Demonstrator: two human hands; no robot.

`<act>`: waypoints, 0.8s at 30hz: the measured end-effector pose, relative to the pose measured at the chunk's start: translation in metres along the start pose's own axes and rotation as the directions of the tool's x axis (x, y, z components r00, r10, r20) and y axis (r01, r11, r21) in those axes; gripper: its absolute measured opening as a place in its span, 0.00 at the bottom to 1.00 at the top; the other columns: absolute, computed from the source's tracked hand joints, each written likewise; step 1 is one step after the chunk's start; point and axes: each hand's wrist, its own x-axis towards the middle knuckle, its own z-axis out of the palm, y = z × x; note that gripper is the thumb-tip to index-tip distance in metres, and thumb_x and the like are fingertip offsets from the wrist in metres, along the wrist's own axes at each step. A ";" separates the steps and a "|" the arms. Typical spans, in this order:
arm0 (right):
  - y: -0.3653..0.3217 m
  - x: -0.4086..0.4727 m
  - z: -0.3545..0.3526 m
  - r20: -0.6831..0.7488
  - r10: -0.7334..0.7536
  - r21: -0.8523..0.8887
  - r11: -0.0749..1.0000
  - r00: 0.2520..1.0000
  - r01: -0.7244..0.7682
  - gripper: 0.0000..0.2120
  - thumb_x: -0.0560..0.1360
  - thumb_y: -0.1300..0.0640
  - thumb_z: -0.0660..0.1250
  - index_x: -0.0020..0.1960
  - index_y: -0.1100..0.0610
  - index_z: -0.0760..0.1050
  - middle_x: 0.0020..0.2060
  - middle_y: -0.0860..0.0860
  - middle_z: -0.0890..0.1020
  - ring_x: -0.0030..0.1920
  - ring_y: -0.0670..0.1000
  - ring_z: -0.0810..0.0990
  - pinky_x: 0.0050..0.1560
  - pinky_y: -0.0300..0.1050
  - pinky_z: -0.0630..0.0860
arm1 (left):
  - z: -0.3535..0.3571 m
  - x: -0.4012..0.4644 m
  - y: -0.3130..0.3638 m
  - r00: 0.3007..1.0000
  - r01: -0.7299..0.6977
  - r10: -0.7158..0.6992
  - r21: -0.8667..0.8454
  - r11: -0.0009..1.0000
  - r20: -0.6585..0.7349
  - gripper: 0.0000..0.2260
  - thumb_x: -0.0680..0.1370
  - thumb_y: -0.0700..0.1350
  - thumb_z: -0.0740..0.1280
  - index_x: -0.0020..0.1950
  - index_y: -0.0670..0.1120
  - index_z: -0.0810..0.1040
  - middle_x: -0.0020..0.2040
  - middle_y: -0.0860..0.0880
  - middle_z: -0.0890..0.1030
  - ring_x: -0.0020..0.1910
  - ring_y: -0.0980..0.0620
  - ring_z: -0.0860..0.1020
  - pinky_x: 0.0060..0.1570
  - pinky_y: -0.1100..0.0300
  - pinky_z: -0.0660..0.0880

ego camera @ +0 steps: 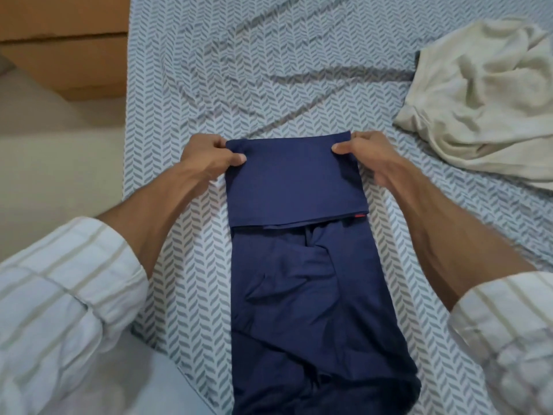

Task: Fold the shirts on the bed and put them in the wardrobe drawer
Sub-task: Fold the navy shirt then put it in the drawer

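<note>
1. Dark blue soft cloth fills the middle of the view: a long navy blue shirt lies flat on the bed, folded into a narrow strip that runs from 12 o'clock down to 6 o'clock.
2. The far end of the navy blue shirt is folded back over itself, so a smooth flap lies on top of the strip. A tiny red tag peeks out at the flap's near edge, on the 3 o'clock side.
3. The near part of the shirt is wrinkled and lumpy.
4. The left hand pinches the far corner of the flap on the 9 o'clock side, thumb on top and fingers curled under the cloth.
5. The right hand pinches the far corner on the 3 o'clock side in the same way, thumb on top.
6. Both arms reach forward from rolled-up white sleeves with pale stripes.
7. The bed sheet, white with grey leaf-like marks, has a few long creases.
8. A crumpled cream cloth shirt lies in a heap at 2 o'clock, well apart from the blue one and from both hands.
9. A brown wooden piece of furniture stands beside the bed at 10 o'clock.
10. A pale floor shows at 9 o'clock.
</note>
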 end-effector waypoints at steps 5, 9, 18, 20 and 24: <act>-0.009 -0.029 -0.013 0.057 -0.022 0.137 0.991 0.998 0.014 0.13 0.70 0.61 0.76 0.34 0.52 0.74 0.31 0.47 0.82 0.33 0.48 0.80 0.31 0.41 0.75 | -0.003 -0.032 0.009 0.999 -0.036 0.038 -0.210 0.977 0.007 0.09 0.72 0.36 0.76 0.43 0.46 0.78 0.44 0.45 0.83 0.46 0.47 0.81 0.48 0.52 0.81; -0.020 -0.076 -0.037 0.108 -0.188 0.043 0.982 0.976 0.184 0.09 0.70 0.66 0.76 0.41 0.56 0.77 0.32 0.48 0.82 0.35 0.44 0.81 0.39 0.41 0.76 | -0.019 -0.085 0.014 0.976 -0.212 0.217 -0.140 0.967 0.022 0.12 0.68 0.36 0.78 0.46 0.46 0.80 0.46 0.40 0.85 0.48 0.42 0.84 0.54 0.45 0.81; 0.032 -0.211 -0.087 0.184 -0.567 -0.392 0.707 0.803 0.589 0.13 0.65 0.67 0.77 0.39 0.51 0.78 0.38 0.47 0.83 0.42 0.46 0.80 0.50 0.42 0.73 | -0.031 -0.207 -0.030 0.808 -0.589 0.579 0.196 0.784 0.111 0.10 0.67 0.38 0.79 0.39 0.52 0.84 0.32 0.64 0.81 0.34 0.67 0.78 0.39 0.72 0.70; 0.068 -0.234 -0.088 0.185 -0.580 -0.457 0.664 0.793 0.592 0.15 0.64 0.64 0.77 0.38 0.45 0.78 0.40 0.46 0.83 0.46 0.50 0.80 0.55 0.48 0.73 | -0.022 -0.233 -0.059 0.758 -0.649 0.638 0.242 0.721 0.133 0.13 0.65 0.37 0.80 0.40 0.53 0.84 0.34 0.63 0.81 0.39 0.66 0.78 0.44 0.71 0.72; 0.131 -0.269 -0.080 0.235 -0.681 -0.450 0.556 0.693 0.699 0.10 0.62 0.57 0.71 0.41 0.45 0.79 0.40 0.38 0.82 0.44 0.47 0.78 0.54 0.56 0.75 | -0.003 -0.275 -0.111 0.633 -0.774 0.745 0.212 0.597 0.211 0.13 0.63 0.38 0.74 0.43 0.51 0.81 0.38 0.53 0.83 0.39 0.58 0.77 0.44 0.58 0.74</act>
